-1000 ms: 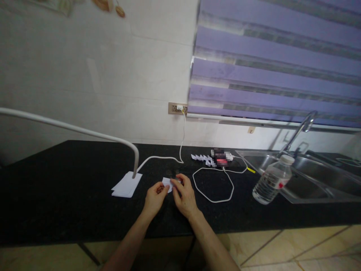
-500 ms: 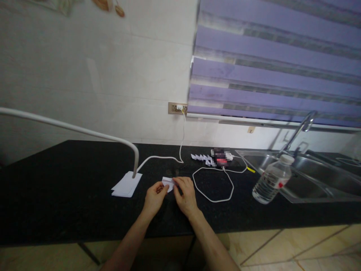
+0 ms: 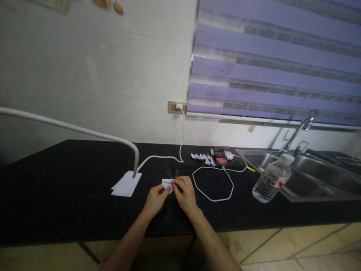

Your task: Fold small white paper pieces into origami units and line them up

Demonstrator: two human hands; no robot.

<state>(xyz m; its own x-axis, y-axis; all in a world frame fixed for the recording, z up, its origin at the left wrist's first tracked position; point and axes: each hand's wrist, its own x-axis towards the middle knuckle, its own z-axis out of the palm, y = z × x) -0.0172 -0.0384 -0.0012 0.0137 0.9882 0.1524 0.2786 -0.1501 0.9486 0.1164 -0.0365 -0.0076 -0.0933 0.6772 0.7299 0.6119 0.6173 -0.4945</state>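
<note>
A small white piece of folded paper (image 3: 167, 182) is pinched between my two hands, just above the black countertop. My left hand (image 3: 155, 199) grips its left side, with the thumb lying across the front. On the right side, my right hand (image 3: 184, 194) closes its thumb and fingertips on the paper's edge. The fingers partly hide the paper, so its full shape cannot be made out. A stack of white paper sheets (image 3: 125, 186) lies to the left of my hands. Several small folded paper pieces (image 3: 200, 157) sit in rows behind and to the right.
A white cable (image 3: 213, 200) loops over the counter (image 3: 70, 199) toward a wall socket (image 3: 177, 107). Pixelated devices (image 3: 221, 156) lie at the back. A water bottle (image 3: 272, 178) stands beside the sink (image 3: 307, 184) and its tap (image 3: 299, 130). A thick white bent tube (image 3: 84, 130) crosses the left side.
The paper's upper part now looks folded down, with a sloping edge showing between my thumbs. My left thumb has shifted slightly to the right; both hands stay in nearly the same place.
</note>
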